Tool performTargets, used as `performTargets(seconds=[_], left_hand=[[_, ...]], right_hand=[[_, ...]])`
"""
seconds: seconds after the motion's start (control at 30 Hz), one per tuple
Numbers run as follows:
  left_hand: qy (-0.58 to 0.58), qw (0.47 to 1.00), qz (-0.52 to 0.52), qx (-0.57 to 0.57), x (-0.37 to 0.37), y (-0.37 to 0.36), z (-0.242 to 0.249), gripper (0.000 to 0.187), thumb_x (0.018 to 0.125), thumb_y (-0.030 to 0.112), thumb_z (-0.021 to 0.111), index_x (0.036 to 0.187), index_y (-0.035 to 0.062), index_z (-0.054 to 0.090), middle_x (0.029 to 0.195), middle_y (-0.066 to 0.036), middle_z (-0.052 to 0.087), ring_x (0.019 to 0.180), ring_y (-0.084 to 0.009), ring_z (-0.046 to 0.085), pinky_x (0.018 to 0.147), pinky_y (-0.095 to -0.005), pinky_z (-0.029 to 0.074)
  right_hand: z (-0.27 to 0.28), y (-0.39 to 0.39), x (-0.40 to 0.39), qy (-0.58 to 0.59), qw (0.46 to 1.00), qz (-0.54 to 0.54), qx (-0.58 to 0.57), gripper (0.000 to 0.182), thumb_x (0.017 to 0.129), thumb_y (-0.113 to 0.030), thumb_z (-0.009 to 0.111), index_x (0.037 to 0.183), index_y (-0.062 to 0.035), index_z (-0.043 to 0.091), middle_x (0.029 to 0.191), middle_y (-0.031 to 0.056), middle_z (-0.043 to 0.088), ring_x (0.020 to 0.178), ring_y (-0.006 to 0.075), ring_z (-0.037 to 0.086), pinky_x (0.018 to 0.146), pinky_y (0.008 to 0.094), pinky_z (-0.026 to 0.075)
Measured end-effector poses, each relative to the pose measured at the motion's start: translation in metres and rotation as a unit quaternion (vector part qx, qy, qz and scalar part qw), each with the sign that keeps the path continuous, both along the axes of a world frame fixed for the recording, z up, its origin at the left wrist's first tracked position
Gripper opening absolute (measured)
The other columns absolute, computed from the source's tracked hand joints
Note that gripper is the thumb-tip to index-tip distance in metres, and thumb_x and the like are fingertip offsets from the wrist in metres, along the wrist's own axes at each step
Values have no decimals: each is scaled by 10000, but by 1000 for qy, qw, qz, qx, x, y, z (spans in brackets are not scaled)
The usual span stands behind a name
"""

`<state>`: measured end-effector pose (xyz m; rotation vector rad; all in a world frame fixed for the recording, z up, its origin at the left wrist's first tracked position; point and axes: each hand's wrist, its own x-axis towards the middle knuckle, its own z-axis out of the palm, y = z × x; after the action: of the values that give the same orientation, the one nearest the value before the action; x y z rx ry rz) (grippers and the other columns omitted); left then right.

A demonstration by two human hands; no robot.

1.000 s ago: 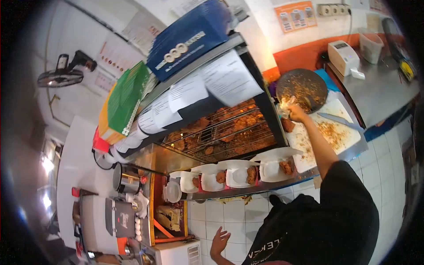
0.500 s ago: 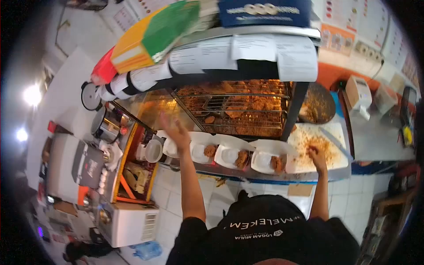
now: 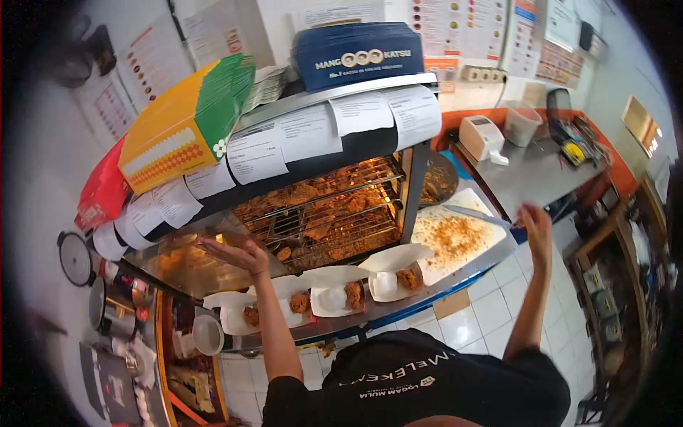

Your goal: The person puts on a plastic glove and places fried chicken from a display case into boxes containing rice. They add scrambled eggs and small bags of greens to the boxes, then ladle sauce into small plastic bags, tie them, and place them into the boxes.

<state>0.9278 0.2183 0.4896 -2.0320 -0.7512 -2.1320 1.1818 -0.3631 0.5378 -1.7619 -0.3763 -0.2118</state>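
My left hand is open and palm up, its fingers stretched toward the glass side of a food warmer. Nothing lies on the palm. Below it stands a row of white paper boxes, each with a piece of fried chicken; white rounded mounds also show in some. My right hand is raised near the handle end of a knife, its fingers curled and slightly blurred; whether it holds anything is hidden. The knife lies across a white cutting board strewn with brown crumbs.
Folded yellow-green cartons and blue cartons sit atop the warmer, above hanging paper slips. Fried food fills its racks. A plastic tub stands left of the boxes. A small white printer stands on the right-hand counter.
The view has swung to the right. My right hand has moved from over the crumbs to beyond the board's right edge. My left hand has turned flat and palm up.
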Motion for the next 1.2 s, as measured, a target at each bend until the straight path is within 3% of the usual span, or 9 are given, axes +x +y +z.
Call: performTargets(seconds=[0.1,0.17,0.3,0.53,0.67,0.8,1.0,1.03,1.2], left_hand=[[-1,998,-56,-32,22,-33,-3,927,936,675,310,1543,29,41,1608,-195,41,1482,-391,37,1165,-565,-2],[17,997,-70,-22,40,-53,-6,915,936,663,334,1550,60,21,1608,-199,19,1480,-402,-2,1143,-610,-32],[53,983,-170,-54,71,-101,-9,925,932,656,370,1554,90,-15,1605,-214,-25,1478,-400,-65,1117,-631,-91],[229,939,-257,-14,95,-155,-20,903,961,576,419,1546,77,-54,1595,-233,-69,1478,-397,-67,1120,-626,-97],[301,890,-342,-5,111,-176,-18,766,993,492,410,1564,164,18,1603,-216,10,1478,-412,15,1141,-633,34],[303,859,-413,17,116,-195,-3,819,947,358,551,1567,224,33,1595,-239,60,1472,-415,106,1150,-610,98],[281,833,-475,-42,99,-201,5,752,903,203,607,1535,117,208,1594,-201,134,1470,-378,155,1163,-569,144],[271,833,-477,-72,85,-198,10,616,894,152,610,1454,68,367,1544,-208,264,1435,-378,249,1157,-517,216],[240,841,-430,-222,-8,-151,-51,410,894,143,622,1276,20,539,1292,-178,525,1242,-361,469,1058,-457,366]], right_hand=[[97,105,-3,-137,985,105,1,362,974,-205,586,1249,28,551,1060,93,659,986,134,592,889,279,471],[145,167,-22,-128,942,248,188,408,974,-210,586,1312,-10,477,1081,107,655,1011,160,598,915,308,464],[170,222,-25,-126,937,246,212,418,965,-196,599,1320,-47,436,1079,117,645,968,167,603,841,292,482],[163,230,-25,-78,954,197,211,268,919,-104,630,1170,-10,613,959,88,680,772,86,599,649,212,481],[163,221,-36,-104,951,192,218,272,908,-45,605,1167,-15,680,889,73,695,657,76,593,518,201,468],[168,195,-66,-128,971,152,136,272,926,-38,571,1177,-7,673,915,66,694,729,64,612,619,201,505],[155,171,-117,-173,974,99,111,310,915,51,559,1208,0,648,979,47,690,826,38,600,691,186,486],[151,170,-124,-170,972,99,127,319,909,58,566,1213,1,644,1017,48,688,859,43,603,710,187,482],[134,165,-144,-167,973,91,132,343,899,81,571,1230,14,626,1232,88,628,989,105,620,820,213,490]])
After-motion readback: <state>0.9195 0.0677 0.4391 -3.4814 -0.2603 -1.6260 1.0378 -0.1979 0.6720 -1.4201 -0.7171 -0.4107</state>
